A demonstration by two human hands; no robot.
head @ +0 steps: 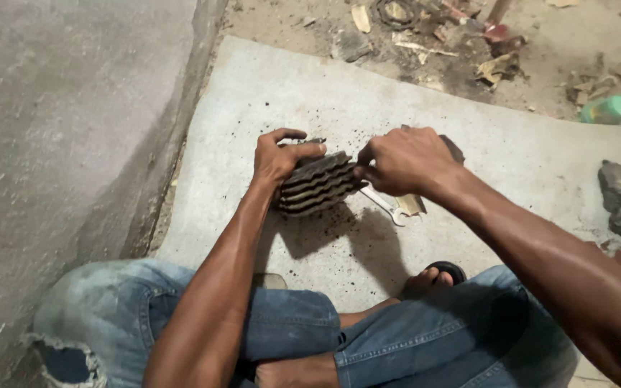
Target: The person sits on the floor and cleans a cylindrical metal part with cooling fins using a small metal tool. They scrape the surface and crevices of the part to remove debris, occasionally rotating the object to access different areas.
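i see my left hand (pixel 276 159) clamped on the left end of a dark finned metal block (pixel 318 185), thumb stretched over its top and fingers curled down the far side, which looks like a way to keep the block from turning. the block sits raised just above a grey slab (pixel 468 144) on the floor, tilted so the fins face me. my right hand (pixel 404 162) is at the right end of the block, fingers pinched together and touching the fin edges; whether they grip a small tool there i cannot tell. just under the right end of the block a wrench (pixel 388 208) lies flat on the slab, close by as if kept within reach. black grit is scattered on the slab around the block. well to the right of the block a green bottle (pixel 607 109) lies in the dirt, and my jeans (pixel 282 323) fill the view below the block.
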